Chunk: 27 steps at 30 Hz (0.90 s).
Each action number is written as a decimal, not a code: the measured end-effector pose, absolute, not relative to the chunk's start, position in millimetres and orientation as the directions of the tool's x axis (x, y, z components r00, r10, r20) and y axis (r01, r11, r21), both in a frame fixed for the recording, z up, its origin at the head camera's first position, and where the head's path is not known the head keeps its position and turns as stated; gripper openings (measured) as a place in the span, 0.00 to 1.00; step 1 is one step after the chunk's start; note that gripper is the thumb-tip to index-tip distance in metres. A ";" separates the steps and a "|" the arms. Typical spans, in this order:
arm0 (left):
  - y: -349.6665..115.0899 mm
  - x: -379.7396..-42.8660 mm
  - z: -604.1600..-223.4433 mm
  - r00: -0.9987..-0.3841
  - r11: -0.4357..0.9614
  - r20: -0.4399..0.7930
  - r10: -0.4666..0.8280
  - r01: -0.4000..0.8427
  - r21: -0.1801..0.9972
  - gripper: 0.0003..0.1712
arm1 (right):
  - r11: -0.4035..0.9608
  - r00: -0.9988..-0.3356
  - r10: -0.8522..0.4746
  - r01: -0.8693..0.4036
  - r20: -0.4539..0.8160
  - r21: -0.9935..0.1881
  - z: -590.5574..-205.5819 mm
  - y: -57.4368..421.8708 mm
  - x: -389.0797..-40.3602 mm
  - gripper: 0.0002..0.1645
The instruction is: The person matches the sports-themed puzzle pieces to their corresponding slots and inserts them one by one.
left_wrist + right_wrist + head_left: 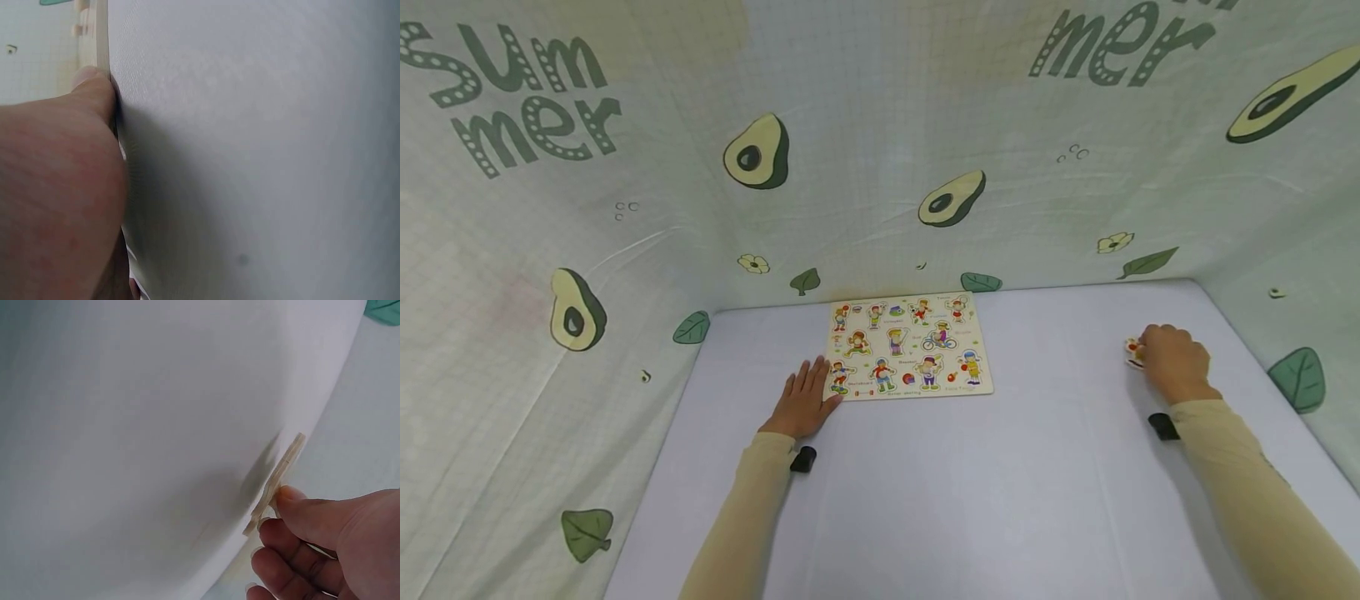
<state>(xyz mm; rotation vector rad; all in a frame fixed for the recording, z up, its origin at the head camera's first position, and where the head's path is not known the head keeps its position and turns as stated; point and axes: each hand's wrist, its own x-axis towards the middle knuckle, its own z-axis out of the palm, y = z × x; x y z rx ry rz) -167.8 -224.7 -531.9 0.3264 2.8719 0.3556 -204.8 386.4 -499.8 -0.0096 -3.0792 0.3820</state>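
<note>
My right hand (1174, 360) pinches a small wooden puzzle piece (281, 472) between thumb and fingers, off to the right side of the table. In the head view part of its printed face shows beyond the knuckles. The right wrist view has the piece edge-on, close over the white surface. A wooden puzzle board (910, 398) printed with children playing sports lies flat near the back of the table. My left hand (801, 402) rests flat with straight fingers at the board's left edge, its thumb touching the lower left corner.
The white table (970, 492) stretches in front of the board and between both arms. A cloth backdrop (850, 125) printed with avocados and leaves rises behind the table and along both sides. A dark wrist device (1164, 426) sits at the right cuff.
</note>
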 end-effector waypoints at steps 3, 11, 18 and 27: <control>-225.1 -169.0 -531.4 -0.947 0.947 -0.202 0.248 0.194 0.255 0.46 | 0.971 -0.999 -0.002 -0.014 0.047 -0.241 -495.8 373.7 -204.9 0.12; -223.9 -170.2 -531.7 -0.950 0.947 -0.188 0.249 0.199 0.250 0.45 | 0.976 -0.990 -0.074 -0.097 0.118 -0.197 -487.6 330.1 -204.2 0.10; -223.4 -169.6 -530.5 -0.948 0.951 -0.210 0.240 0.185 0.249 0.45 | 0.966 -0.978 -0.165 -0.186 0.126 -0.177 -482.7 295.0 -201.0 0.12; -225.4 -169.3 -534.3 -0.947 0.951 -0.215 0.238 0.183 0.247 0.46 | 0.945 -0.944 -0.248 -0.285 0.217 -0.159 -486.5 261.0 -196.3 0.11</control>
